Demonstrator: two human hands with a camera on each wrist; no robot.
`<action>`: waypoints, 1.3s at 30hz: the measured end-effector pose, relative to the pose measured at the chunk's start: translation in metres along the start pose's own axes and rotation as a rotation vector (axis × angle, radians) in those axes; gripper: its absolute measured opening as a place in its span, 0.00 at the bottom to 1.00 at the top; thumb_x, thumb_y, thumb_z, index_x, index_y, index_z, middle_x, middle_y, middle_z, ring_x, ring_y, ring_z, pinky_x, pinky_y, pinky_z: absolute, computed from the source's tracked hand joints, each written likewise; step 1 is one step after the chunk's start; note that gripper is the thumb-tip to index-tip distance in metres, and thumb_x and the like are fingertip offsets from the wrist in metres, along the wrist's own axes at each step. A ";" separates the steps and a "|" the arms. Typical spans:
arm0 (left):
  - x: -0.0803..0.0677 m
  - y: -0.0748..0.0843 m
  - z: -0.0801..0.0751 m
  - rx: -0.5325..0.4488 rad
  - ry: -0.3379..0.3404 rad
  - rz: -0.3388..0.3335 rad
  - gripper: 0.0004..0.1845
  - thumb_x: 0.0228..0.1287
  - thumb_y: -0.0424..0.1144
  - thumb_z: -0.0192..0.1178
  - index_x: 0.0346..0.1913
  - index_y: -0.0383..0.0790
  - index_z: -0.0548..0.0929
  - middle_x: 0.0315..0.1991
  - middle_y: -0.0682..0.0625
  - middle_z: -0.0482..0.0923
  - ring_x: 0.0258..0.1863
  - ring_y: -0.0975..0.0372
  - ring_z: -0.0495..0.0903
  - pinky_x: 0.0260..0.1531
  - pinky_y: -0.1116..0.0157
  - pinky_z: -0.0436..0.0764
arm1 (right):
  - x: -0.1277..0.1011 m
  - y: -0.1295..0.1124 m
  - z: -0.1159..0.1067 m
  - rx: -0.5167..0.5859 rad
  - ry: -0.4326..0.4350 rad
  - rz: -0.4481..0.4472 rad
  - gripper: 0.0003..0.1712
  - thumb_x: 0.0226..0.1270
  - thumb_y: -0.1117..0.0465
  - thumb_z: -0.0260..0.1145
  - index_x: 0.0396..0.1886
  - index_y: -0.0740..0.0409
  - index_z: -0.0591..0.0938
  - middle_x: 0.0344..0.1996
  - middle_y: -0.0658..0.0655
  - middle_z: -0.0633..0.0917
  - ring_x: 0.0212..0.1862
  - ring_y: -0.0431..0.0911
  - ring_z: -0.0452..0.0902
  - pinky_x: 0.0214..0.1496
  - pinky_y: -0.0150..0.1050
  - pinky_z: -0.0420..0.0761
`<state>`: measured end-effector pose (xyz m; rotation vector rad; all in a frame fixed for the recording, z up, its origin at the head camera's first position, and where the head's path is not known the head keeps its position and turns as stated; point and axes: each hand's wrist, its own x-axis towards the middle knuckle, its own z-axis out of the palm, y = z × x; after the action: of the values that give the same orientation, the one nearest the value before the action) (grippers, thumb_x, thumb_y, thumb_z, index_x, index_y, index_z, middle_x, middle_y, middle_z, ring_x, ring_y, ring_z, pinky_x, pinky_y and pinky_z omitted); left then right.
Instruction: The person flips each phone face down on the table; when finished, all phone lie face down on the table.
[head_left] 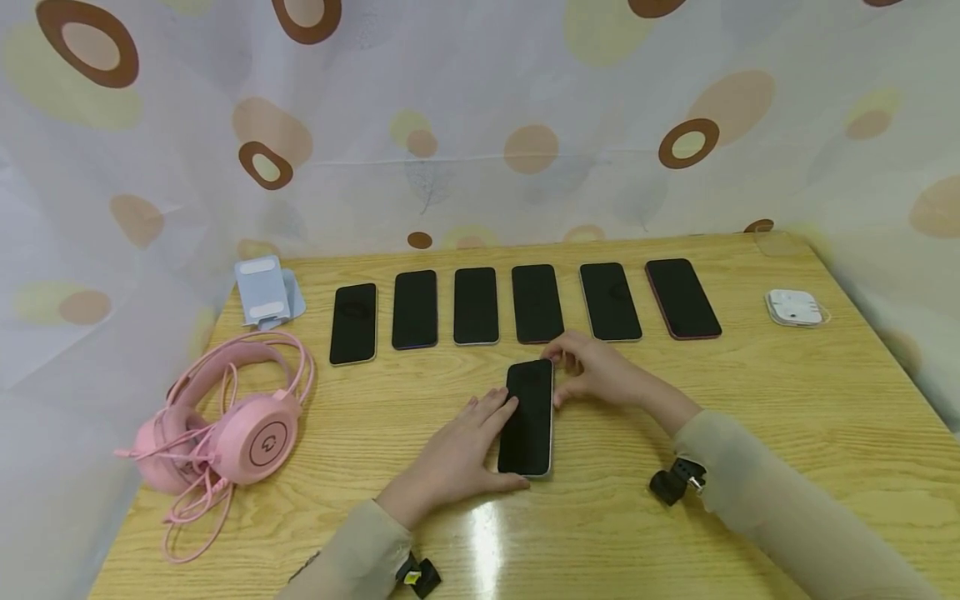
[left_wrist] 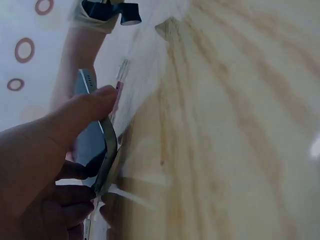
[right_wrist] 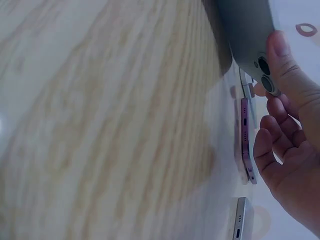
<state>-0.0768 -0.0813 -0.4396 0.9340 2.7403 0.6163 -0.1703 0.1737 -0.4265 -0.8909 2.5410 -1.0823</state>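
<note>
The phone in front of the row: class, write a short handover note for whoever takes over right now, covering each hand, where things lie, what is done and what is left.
Left hand: grips the near end and left edge of the front phone.
Right hand: pinches that phone's far right corner.
Position: the wrist views show the phone tilted up off the wooden table, camera side underneath.
Done: six phones lie screen-up in a row along the far side.
Left, probably: the seventh phone is not in the row.
Nearby: pink headset and phone stand at left, white earphone case at right.
</note>
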 end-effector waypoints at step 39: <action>0.003 0.009 -0.002 0.184 0.058 -0.078 0.59 0.46 0.69 0.66 0.70 0.28 0.60 0.70 0.39 0.58 0.71 0.53 0.53 0.69 0.60 0.49 | 0.036 -0.021 0.025 -0.114 -0.078 -0.023 0.23 0.55 0.63 0.73 0.51 0.61 0.80 0.51 0.56 0.80 0.54 0.51 0.73 0.57 0.46 0.72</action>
<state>-0.0751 -0.0735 -0.4340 0.8530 2.9083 0.3887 -0.1786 0.1252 -0.4284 -0.9740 2.5549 -0.8974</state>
